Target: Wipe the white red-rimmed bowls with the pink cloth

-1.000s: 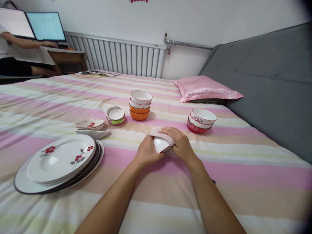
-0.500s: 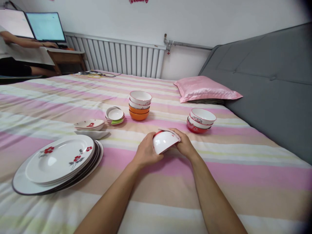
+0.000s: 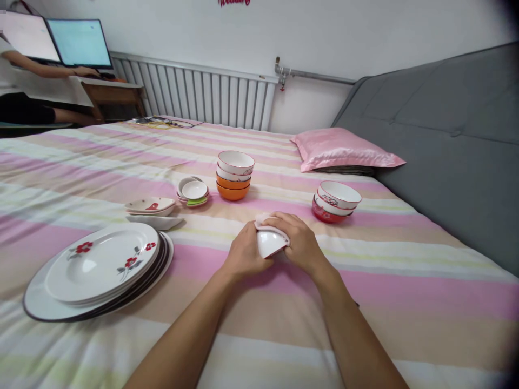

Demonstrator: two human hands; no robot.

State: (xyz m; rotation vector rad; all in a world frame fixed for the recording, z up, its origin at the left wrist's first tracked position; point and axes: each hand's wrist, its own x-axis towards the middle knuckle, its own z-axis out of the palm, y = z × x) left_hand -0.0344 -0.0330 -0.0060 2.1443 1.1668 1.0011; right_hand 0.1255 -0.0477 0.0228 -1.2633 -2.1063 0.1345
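Observation:
A small white bowl (image 3: pixel 268 243) is held tilted between both my hands above the striped bedsheet. My left hand (image 3: pixel 245 254) grips its left side with fingers curled round it. My right hand (image 3: pixel 295 240) presses a pale pink cloth (image 3: pixel 263 221) over the bowl's top and right side, fingers closed on it. Most of the bowl's rim is hidden under the cloth and my fingers.
A stack of flowered plates (image 3: pixel 97 267) lies at the left, with small dishes (image 3: pixel 151 206) and saucers (image 3: pixel 193 191) behind. Stacked bowls (image 3: pixel 234 174) stand in the middle, two more bowls (image 3: pixel 336 201) at the right. A pink pillow (image 3: pixel 344 148) and grey headboard (image 3: pixel 446 140) are right. A person sits at a desk (image 3: pixel 24 86) far left.
My right hand, which had slid back and bared the bowl's white side half a second ago, has come forward over it again with the cloth.

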